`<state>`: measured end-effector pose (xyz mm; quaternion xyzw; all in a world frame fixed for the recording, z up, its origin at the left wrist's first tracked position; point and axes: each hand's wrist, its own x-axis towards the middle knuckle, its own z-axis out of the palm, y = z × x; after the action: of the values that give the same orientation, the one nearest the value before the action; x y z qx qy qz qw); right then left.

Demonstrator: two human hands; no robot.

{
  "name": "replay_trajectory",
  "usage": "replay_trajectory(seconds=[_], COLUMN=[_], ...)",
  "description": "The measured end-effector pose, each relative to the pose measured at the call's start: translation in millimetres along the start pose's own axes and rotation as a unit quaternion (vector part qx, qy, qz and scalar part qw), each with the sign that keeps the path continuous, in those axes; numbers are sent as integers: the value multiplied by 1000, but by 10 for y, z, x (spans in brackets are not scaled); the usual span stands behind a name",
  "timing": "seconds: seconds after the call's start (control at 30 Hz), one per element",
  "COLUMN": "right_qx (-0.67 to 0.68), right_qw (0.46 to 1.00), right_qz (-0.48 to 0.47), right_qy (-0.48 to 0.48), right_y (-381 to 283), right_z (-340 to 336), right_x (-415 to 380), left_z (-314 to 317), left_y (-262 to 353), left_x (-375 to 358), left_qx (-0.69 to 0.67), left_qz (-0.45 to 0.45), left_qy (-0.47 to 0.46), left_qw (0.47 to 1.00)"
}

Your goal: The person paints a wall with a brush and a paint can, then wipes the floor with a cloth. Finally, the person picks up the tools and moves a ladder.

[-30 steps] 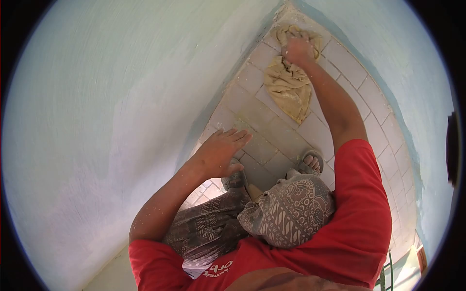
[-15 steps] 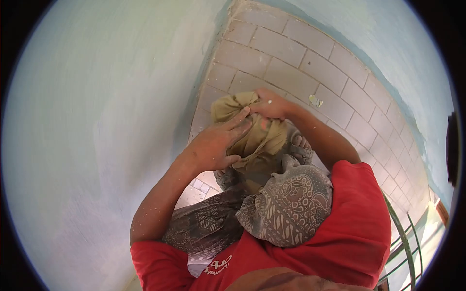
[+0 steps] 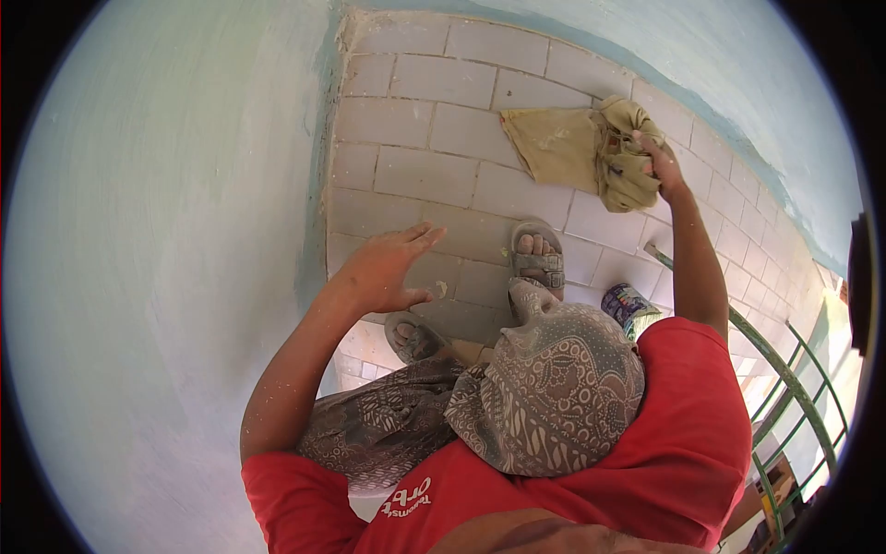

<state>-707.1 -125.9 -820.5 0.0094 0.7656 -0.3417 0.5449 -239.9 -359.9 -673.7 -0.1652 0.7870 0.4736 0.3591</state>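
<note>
A khaki cloth garment (image 3: 558, 146) stretches across the tiles at the upper right, one part flat and the other bunched up. My right hand (image 3: 664, 168) grips the bunched end, with the arm reaching far out to the right. Folds of fabric partly hide its fingers. My left hand (image 3: 380, 268) is held above the floor near the left wall, fingers extended and thumb apart, with nothing in it.
The tiled floor (image 3: 425, 175) meets a pale blue-green wall (image 3: 185, 231) on the left. Sandalled feet (image 3: 538, 263) stand below my knees. A paint-type can (image 3: 630, 307) sits by my right knee. Beyond it curves a green metal railing (image 3: 784, 374).
The garment has gone from between both hands to the upper right, carried by my right hand. My left hand has let go of it. The can has come into view.
</note>
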Motion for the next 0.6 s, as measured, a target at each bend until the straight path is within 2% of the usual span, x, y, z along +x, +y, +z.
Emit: replay_trajectory(seconds=[0.03, 0.07, 0.1, 0.13, 0.27, 0.3, 0.37, 0.43, 0.47, 0.53, 0.6], right_qx=[-151, -468, -496, -507, -553, -523, -545, -512, -506, -444, -316], right_qw=[987, 837, 829, 814, 769, 750, 698, 657, 656, 687, 811], right_qz=[-62, -171, -145, -191, -318, -404, -432, -493, -499, -402, -280], right_qy=[-2, 227, 216, 210, 25, -16, -171, -249, -253, -410, -405], right_y=[156, 581, 524, 377, 179, 360, 426, 784, 779, 723, 401], right_z=[199, 474, 785, 1113, 2324, 2630, 3051, 3372, 3388, 3400, 3286], right_x=[44, 185, 65, -121, -567, -581, -891, -1048, -1086, -1143, -1067], left_z=[13, 14, 18, 42, 36, 13, -157, -318, -352, -410, -407], left_y=[-4, -4, -5, -10, -11, 10, 158, 288, 299, 298, 303], left_x=[-31, -56, -82, -111, -135, -145, -153, -125, -138, -279, -532], left_qx=[1, 1, 1, 4, 29, 34, 29, 25, 36, 50, 52], left_qz=[-4, -19, -32, -31, -40, -39, -49, -66, -67, -79, -64], left_qy=[4, 6, 6, 8, 26, 26, 28, 27, 53, 80, 125], left_qw=[1000, 1000, 999, 999, 998, 998, 998, 997, 996, 992, 989])
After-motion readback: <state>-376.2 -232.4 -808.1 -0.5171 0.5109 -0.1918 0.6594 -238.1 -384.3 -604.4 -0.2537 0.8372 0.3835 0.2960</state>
